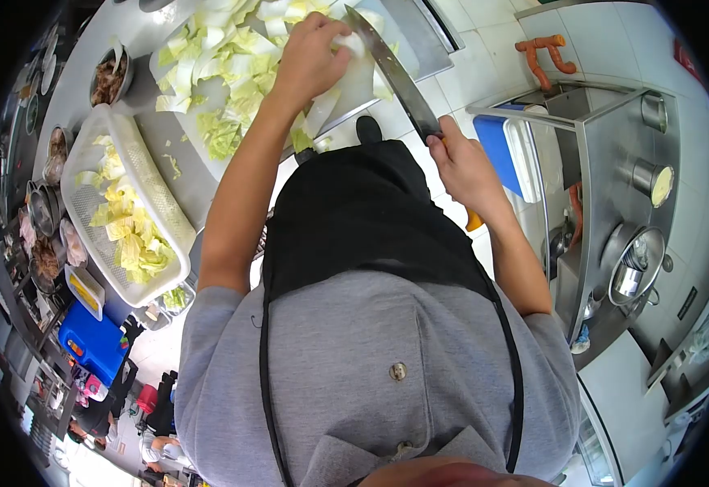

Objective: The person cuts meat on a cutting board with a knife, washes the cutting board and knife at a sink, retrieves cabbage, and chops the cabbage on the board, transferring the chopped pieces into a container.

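Note:
My right hand (464, 166) is closed around the orange handle of a large kitchen knife (395, 71), whose blade slants up and left toward my other hand. My left hand (314, 58) has its fingers curled on a pale piece of napa cabbage (356, 47), close beside the blade near its tip. Under and around that hand, cut green and white cabbage leaves (237, 69) lie heaped on a light cutting board (200, 134). How much of the piece sits under my left fingers is hidden.
Left of the board stands a white perforated basket (177, 219) with yellowish cabbage leaves. A metal bowl of brown food (111, 77) is beyond it. At right is a steel counter (614, 154) with pots. Other people (94, 414) are at the lower left.

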Demonstrator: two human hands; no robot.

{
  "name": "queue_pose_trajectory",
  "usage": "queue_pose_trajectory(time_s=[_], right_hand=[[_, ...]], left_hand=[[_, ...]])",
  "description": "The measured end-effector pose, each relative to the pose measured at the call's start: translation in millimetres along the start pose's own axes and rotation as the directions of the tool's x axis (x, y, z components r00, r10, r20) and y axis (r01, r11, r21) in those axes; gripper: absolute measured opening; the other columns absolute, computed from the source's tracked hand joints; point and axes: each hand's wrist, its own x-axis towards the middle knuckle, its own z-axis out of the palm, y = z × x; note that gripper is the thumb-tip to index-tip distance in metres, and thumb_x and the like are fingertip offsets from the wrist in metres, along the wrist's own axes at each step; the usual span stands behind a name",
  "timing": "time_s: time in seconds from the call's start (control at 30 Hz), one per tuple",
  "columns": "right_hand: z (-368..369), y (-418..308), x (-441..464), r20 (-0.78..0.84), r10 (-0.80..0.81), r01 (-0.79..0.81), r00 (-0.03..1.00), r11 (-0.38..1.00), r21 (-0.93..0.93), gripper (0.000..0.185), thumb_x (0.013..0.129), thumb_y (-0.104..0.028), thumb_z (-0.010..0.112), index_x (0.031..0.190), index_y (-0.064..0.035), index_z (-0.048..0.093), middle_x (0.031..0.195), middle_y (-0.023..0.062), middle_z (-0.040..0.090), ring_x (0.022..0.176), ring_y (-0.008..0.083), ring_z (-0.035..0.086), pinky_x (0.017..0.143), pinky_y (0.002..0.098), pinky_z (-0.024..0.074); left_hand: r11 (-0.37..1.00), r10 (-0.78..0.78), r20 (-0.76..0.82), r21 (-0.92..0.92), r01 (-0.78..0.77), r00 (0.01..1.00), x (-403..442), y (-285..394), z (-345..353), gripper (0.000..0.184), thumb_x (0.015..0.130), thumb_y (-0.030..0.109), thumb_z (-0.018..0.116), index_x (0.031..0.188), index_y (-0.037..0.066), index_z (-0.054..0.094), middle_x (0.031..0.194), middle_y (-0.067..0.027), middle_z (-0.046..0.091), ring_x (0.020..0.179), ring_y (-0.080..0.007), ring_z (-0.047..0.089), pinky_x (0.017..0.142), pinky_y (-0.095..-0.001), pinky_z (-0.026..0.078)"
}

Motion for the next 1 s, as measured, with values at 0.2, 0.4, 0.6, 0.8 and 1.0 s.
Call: queue_pose_trajectory(time_s=[0.2,0.4,0.6,0.8,1.0], right_hand=[[12,-3,-3,-0.062,-0.069,0.062,0.996,0.993,-0.099,0.017,0.1,-0.019,0.049,0.1,-0.0032,0.042,0.07,0.028,0.06,0.073,0.0511,0.058,0.067,0.0561,0.0412],[-8,-8,-3,-0.036,0.035,-0.039,0.999,0.994,-0.098,0.017,0.099,-0.019,0.05,0.098,-0.0027,0.044,0.068,0.0272,0.059,0.07,0.0504,0.058,0.065,0.0554,0.0415],[-22,-22,-6,0.142,0.192,-0.2,0.971,0.979,0.048,0.018,0.102,-0.019,0.042,0.096,-0.0026,0.044,0.058,0.0162,0.055,0.043,0.0271,0.055,0.04,0.0383,0.0451],[-25,-32,-4,0.185,0.189,-0.201,0.964,0.978,0.048,0.018,0.103,-0.019,0.041,0.094,-0.0032,0.042,0.054,0.0103,0.049,0.037,0.0212,0.05,0.037,0.0345,0.0427],[-9,-29,9,0.153,0.118,-0.12,0.981,0.993,0.007,0.017,0.102,-0.018,0.044,0.096,-0.003,0.041,0.058,0.0178,0.054,0.045,0.0327,0.055,0.044,0.0427,0.0453]], left_hand=[[0.995,-0.086,-0.003,-0.06,0.085,0.996,-14,-8,2,0.024,0.078,0.011,0.069,0.101,0.006,0.069,0.097,-0.012,0.064,0.081,-0.0285,0.063,0.075,-0.037,0.052],[0.995,0.002,0.063,-0.096,0.004,0.998,7,-20,4,0.015,0.081,0.004,0.066,0.096,0.003,0.07,0.093,-0.0108,0.065,0.079,-0.0283,0.065,0.073,-0.0373,0.052],[0.99,0.044,0.076,-0.135,-0.034,0.996,11,-14,-10,0.011,0.084,0.005,0.066,0.093,0.002,0.07,0.094,-0.0092,0.066,0.081,-0.0284,0.066,0.075,-0.0368,0.052],[0.997,0.048,0.113,-0.059,-0.042,0.992,12,-14,-9,0.011,0.085,0.008,0.067,0.094,0.002,0.071,0.094,-0.0087,0.067,0.082,-0.0297,0.065,0.076,-0.0364,0.052],[0.99,0.0,0.024,-0.14,0.003,1.0,4,-21,-3,0.01,0.084,0.005,0.068,0.093,0.001,0.071,0.093,-0.0085,0.068,0.079,-0.028,0.066,0.073,-0.0341,0.053]])
